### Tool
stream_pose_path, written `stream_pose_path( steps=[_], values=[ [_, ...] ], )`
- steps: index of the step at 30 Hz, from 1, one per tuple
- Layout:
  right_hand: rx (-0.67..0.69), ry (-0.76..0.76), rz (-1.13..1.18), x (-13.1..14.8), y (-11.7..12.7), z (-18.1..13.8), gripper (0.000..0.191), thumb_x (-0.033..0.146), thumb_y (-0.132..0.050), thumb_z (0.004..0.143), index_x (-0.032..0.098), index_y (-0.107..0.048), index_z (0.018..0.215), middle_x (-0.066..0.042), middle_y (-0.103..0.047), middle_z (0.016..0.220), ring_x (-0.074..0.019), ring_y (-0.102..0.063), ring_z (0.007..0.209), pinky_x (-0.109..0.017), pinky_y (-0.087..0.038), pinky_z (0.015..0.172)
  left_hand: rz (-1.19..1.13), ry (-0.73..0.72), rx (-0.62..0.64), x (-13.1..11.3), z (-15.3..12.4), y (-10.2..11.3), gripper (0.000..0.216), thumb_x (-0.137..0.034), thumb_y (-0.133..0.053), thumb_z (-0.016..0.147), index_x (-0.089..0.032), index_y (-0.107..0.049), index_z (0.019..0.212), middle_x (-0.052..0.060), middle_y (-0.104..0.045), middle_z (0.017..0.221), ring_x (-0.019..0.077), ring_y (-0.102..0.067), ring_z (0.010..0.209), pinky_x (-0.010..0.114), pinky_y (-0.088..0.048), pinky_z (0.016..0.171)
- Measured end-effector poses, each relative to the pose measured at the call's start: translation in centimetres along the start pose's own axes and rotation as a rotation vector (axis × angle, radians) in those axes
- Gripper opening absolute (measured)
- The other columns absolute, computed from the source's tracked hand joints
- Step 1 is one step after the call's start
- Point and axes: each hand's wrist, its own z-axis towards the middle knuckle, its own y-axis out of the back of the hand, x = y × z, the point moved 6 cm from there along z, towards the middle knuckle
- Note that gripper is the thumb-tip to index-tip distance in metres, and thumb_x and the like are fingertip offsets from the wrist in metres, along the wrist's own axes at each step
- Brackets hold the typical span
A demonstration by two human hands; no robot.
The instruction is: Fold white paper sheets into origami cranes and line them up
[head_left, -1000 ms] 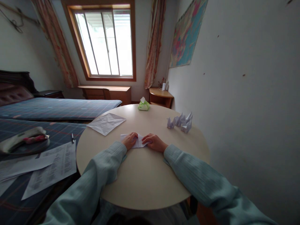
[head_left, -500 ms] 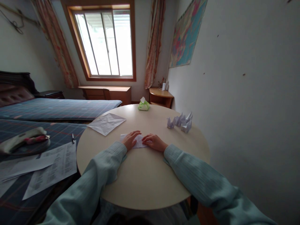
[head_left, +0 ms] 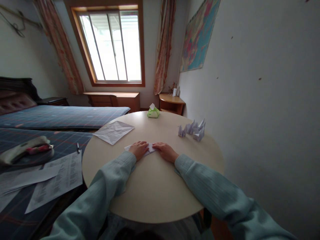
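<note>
At the round table's middle, folded white paper lies beneath both hands. Left hand and right hand press down, fingers close together; whether either pinches, I can't tell. I'd judge a crease is being flattened, calling next for steady, aligned edges. Printed sheets at nine o'clock, the green tissue pack at twelve and the wall map at one show nothing legible.

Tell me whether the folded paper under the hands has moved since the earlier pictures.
Yes, slightly left: the left end of the folded paper now lies nearer the creased sheet, which has stayed put on the table.
</note>
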Motion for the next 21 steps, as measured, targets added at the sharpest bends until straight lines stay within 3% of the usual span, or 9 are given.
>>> stream_pose_path(
  steps=[5,11,17,21],
  values=[
    [-0.018,-0.169,-0.142,-0.7,0.7,-0.1,0.027,0.024,-0.039,0.08,0.02,-0.055,0.101,-0.004,-0.055,0.109,-0.0142,-0.046,0.103,-0.029,-0.032,0.089,0.067,0.087,-0.001,0.6,0.1,0.2,0.028,-0.039,-0.037,0.079,-0.025,-0.056,0.094,0.004,-0.056,0.099,0.0192,-0.049,0.093,0.033,-0.041,0.077],
    [0.002,-0.321,-0.24,-1.5,0.7,-0.4,0.041,0.046,-0.03,0.081,0.022,-0.049,0.109,-0.005,-0.047,0.119,-0.0204,-0.037,0.112,-0.039,-0.024,0.092,0.097,0.112,0.041,0.6,0.2,0.9,0.031,-0.039,-0.034,0.08,-0.025,-0.06,0.089,0.005,-0.056,0.089,0.0184,-0.05,0.087,0.027,-0.043,0.066],
    [0.062,-0.352,-0.223,-2.1,-0.2,-0.7,0.049,0.048,-0.03,0.079,0.022,-0.037,0.12,-0.004,-0.034,0.129,-0.0232,-0.027,0.118,-0.042,-0.021,0.095,0.09,0.135,0.022,1.1,0.1,0.6,0.022,-0.035,-0.043,0.077,-0.025,-0.058,0.089,0.003,-0.055,0.086,0.0169,-0.052,0.083,0.026,-0.042,0.068],
    [0.074,-0.371,-0.237,-2.5,-0.5,-0.7,0.048,0.044,-0.032,0.079,0.02,-0.037,0.12,-0.007,-0.031,0.13,-0.0228,-0.026,0.119,-0.042,-0.02,0.095,0.071,0.154,-0.021,1.9,0.2,0.0,0.029,-0.038,-0.047,0.074,-0.021,-0.053,0.097,0.005,-0.055,0.089,0.0186,-0.05,0.087,0.029,-0.04,0.074]
  ],
)
